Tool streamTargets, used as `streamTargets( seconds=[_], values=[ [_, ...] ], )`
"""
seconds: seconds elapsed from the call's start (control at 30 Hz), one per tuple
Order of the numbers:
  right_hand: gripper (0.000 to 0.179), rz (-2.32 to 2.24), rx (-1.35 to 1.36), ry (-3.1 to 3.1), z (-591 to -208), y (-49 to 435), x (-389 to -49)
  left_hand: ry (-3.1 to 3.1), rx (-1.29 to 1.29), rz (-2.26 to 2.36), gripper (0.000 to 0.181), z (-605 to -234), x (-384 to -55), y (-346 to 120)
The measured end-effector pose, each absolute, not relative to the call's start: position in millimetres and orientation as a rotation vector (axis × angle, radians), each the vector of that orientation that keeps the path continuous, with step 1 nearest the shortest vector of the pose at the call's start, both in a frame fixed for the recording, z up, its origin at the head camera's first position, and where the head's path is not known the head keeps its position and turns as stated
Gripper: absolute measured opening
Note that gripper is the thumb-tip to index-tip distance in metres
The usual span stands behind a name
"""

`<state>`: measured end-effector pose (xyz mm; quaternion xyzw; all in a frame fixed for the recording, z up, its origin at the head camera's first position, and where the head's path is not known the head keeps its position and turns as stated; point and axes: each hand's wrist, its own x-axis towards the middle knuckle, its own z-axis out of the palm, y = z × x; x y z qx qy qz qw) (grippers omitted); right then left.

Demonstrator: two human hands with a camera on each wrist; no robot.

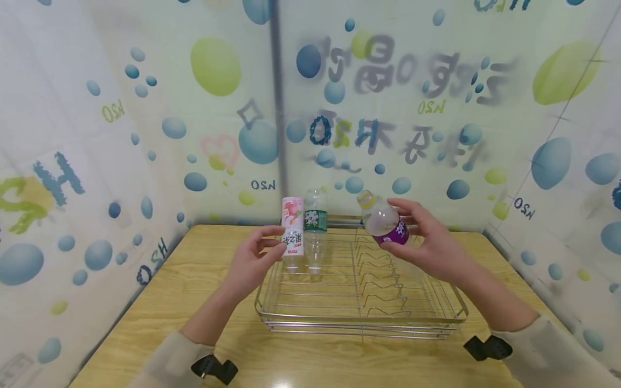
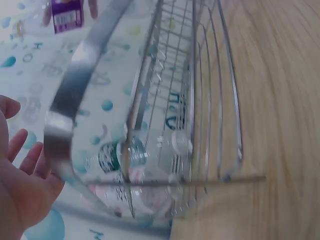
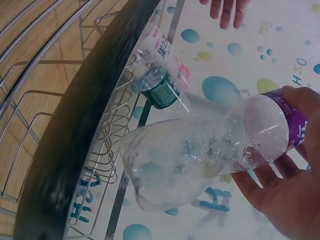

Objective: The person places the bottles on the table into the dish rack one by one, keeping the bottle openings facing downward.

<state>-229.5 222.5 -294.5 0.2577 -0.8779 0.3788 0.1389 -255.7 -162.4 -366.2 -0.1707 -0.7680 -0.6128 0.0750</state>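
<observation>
My right hand [image 1: 434, 245] grips a clear plastic bottle [image 1: 380, 218] round its purple label, tilted above the right side of a wire dish rack [image 1: 412, 320]. In the right wrist view the same bottle [image 3: 175, 155] looks see-through, with its base away from the palm. Two bottles stand side by side at the rack's back left: one with a pink peach label [image 1: 293, 226], one with a green label [image 1: 316, 221]. Beside the pink-labelled bottle is my left hand [image 1: 249, 261], its fingers loosely bent. The left wrist view shows nothing in that hand.
The rack's wavy wire dividers [image 1: 385, 280] run along its right half. Under it lies a wooden table [image 1: 194, 302]. A curtain [image 1: 388, 108] with blue and green dots hangs behind and at the sides.
</observation>
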Motion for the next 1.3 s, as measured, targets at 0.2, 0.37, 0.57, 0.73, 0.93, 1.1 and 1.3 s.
streamTargets(
  seconds=[0.2,0.37,0.57,0.73,0.93,1.1,1.3],
  values=[
    [0.074,1.061,0.832,-2.547,-298.2,215.2,-226.5,-2.309,-0.751,-1.953,0.046,-352.9,-251.1,-131.4],
    [0.07,1.007,0.906,-2.542,-302.6,209.5,-224.2,-2.343,-0.883,-2.023,0.051,-348.8,-249.4,-108.0],
    [0.07,0.921,0.959,-2.551,-309.4,203.6,-222.7,-2.369,-0.974,-2.072,0.055,-346.2,-248.2,-82.5],
    [0.068,0.892,1.02,-2.533,-312.4,200.2,-221.4,-2.373,-0.97,-2.096,0.057,-345.6,-246.6,-72.5],
    [0.067,0.896,1.068,-2.539,-312.0,196.7,-220.6,-2.409,-0.903,-2.06,0.056,-348.3,-245.1,-72.4],
    [0.069,0.87,1.081,-2.535,-314.7,197.4,-221.4,-2.406,-0.9,-2.069,0.055,-350.8,-244.5,-74.4],
    [0.072,0.852,1.071,-2.535,-317.5,208.0,-225.4,-2.39,-0.884,-2.086,0.055,-353.1,-243.0,-83.0]
  ],
)
